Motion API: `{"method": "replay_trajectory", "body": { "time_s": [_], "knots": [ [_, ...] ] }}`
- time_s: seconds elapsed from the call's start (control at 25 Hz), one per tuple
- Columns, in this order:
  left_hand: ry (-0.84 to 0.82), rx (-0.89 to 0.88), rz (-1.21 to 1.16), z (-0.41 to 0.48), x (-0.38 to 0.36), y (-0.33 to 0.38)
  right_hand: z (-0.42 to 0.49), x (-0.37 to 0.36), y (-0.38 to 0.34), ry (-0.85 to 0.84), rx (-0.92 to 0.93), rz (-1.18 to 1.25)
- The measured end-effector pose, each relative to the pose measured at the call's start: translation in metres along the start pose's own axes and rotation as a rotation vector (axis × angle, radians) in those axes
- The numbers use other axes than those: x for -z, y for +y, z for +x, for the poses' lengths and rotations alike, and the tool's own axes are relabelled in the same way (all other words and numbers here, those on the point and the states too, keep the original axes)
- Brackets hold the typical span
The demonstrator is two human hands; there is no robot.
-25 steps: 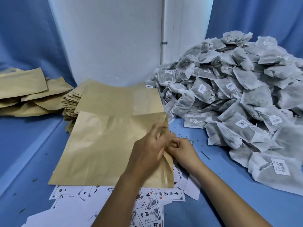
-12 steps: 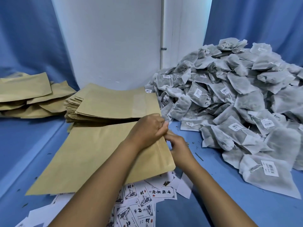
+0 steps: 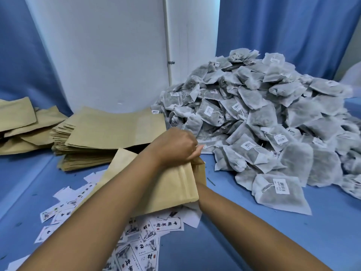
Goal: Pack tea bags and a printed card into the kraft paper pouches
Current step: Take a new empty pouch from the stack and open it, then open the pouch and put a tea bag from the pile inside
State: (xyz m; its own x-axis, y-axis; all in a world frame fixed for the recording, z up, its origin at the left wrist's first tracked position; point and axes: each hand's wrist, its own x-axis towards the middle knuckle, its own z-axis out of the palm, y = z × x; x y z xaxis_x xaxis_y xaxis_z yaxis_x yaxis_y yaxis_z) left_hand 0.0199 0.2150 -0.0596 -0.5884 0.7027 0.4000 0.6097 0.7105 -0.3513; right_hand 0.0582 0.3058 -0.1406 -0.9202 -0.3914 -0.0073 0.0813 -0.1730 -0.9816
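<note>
I hold one kraft paper pouch (image 3: 172,188) tilted up over the blue table. My left hand (image 3: 175,147) grips the upper edge of its mouth. My right wrist (image 3: 202,192) runs into the pouch opening, and the hand itself is hidden inside. Printed cards (image 3: 156,225) with black characters lie scattered under the pouch and towards me. A large heap of grey tea bags (image 3: 263,124) with white tags fills the right side, touching neither hand.
A stack of flat kraft pouches (image 3: 109,130) sits behind my left hand. More pouches (image 3: 17,122) lie loosely piled at the far left. A white wall panel (image 3: 107,55) and blue curtains stand at the back.
The pouch mouth has been pulled open and the pouch has tilted up. My right hand has slid from the edge into the pouch. My left hand keeps hold of the rim.
</note>
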Motion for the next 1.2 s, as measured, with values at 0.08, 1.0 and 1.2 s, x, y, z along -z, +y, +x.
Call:
{"method": "replay_trajectory", "body": {
  "time_s": [0.08,1.0,1.2],
  "knots": [
    [-0.045,0.015,0.034,0.004,-0.001,-0.001,0.009,-0.003,-0.001,0.117,-0.076,0.143],
    [0.346,0.535,-0.602,0.013,-0.040,0.012,0.003,0.116,-0.024,0.468,0.437,0.135],
    [0.551,0.712,-0.877,0.007,-0.052,0.017,0.006,0.082,-0.026,0.052,0.021,0.798]
  ]
}}
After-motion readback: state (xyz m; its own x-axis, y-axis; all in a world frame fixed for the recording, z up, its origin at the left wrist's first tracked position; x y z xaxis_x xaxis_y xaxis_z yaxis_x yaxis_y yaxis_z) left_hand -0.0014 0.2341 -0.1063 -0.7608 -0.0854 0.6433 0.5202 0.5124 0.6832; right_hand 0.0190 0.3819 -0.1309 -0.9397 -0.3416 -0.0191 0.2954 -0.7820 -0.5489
